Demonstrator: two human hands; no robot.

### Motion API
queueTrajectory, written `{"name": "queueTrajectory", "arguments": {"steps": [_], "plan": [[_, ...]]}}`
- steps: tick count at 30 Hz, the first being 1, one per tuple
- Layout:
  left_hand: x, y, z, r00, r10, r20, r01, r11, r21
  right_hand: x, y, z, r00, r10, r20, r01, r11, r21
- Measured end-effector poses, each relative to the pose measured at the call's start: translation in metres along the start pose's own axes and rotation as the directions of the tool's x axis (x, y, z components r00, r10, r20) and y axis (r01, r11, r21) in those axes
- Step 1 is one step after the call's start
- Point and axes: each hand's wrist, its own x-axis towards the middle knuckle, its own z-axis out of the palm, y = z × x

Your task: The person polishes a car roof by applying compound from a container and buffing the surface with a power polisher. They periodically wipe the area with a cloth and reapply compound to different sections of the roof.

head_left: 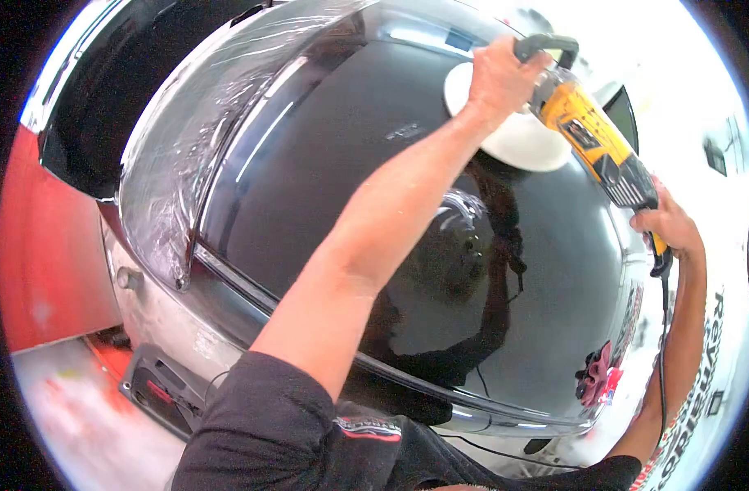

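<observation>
A yellow and black rotary polisher [591, 127] lies slanted over a glossy black car panel [333, 164]. Around its black front handle, near the head, my left hand [499, 80] is closed. Its rear grip, where the cord leaves, is held in my right hand [675, 221]. The wide white polishing pad [528, 146] is low over the far right of the panel and appears to touch it; my left hand and wrist hide part of the pad. A whitish smear [466, 204] shows on the panel nearer to me.
Clear plastic film [198, 114] covers the bodywork left of the panel. A crumpled dark pink cloth [595, 378] rests at the panel's near right corner. The black power cord [662, 344] runs down along my right arm. A red surface [55, 245] stands at left.
</observation>
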Motion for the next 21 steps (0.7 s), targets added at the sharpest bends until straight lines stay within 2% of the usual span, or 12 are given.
{"name": "queueTrajectory", "arguments": {"steps": [2, 3, 4, 5, 6, 7, 8, 10, 13, 16, 18, 21], "plan": [[0.004, 0.005, -0.004, 1.0, 0.018, -0.007, -0.018, 0.996, 0.09, 0.011, 0.017, -0.006, 0.993, -0.109, 0.051, 0.105, 0.991, 0.084], [0.001, 0.026, -0.015, 0.988, -0.144, 0.051, 0.142, 0.989, 0.042, 0.015, 0.022, -0.01, 0.977, -0.197, 0.081, 0.192, 0.979, 0.068], [0.008, 0.015, -0.014, 0.993, 0.096, -0.066, -0.085, 0.985, 0.15, 0.019, 0.023, -0.014, 0.954, -0.277, 0.11, 0.273, 0.96, 0.055], [0.02, -0.009, -0.016, 0.917, 0.38, -0.121, -0.226, 0.745, 0.628, 0.022, 0.018, -0.018, 0.933, -0.335, 0.128, 0.337, 0.942, 0.012], [0.026, -0.014, -0.027, 0.881, 0.469, 0.06, -0.296, 0.448, 0.844, 0.026, 0.018, -0.019, 0.918, -0.377, 0.127, 0.383, 0.924, -0.025], [0.026, 0.002, -0.037, 0.927, 0.371, -0.057, -0.219, 0.657, 0.722, 0.024, 0.023, -0.021, 0.905, -0.409, 0.114, 0.417, 0.907, -0.058], [0.056, 0.035, -0.104, 0.992, 0.113, -0.056, -0.077, 0.893, 0.443, 0.036, -0.064, 0.004, 0.923, -0.371, 0.098, 0.383, 0.911, -0.153], [0.069, 0.03, -0.138, 0.964, 0.217, -0.151, -0.134, 0.893, 0.429, 0.042, -0.092, 0.02, 0.93, -0.359, 0.083, 0.369, 0.897, -0.243], [0.053, 0.053, -0.169, 0.988, 0.052, -0.147, 0.008, 0.925, 0.381, 0.04, -0.116, 0.038, 0.933, -0.29, 0.212, 0.338, 0.91, -0.242], [0.018, 0.066, -0.148, 0.992, 0.052, -0.113, -0.01, 0.939, 0.344, -0.003, -0.078, 0.032, 0.912, -0.288, 0.292, 0.308, 0.951, -0.024], [-0.018, 0.09, -0.119, 1.0, 0.014, 0.007, -0.015, 0.982, 0.188, -0.047, -0.028, 0.024, 0.949, -0.206, 0.238, 0.189, 0.977, 0.094], [-0.079, 0.119, -0.062, 0.989, -0.016, 0.148, -0.007, 0.989, 0.151, -0.126, 0.054, 0.005, 0.984, -0.049, 0.171, 0.029, 0.992, 0.119]]}}
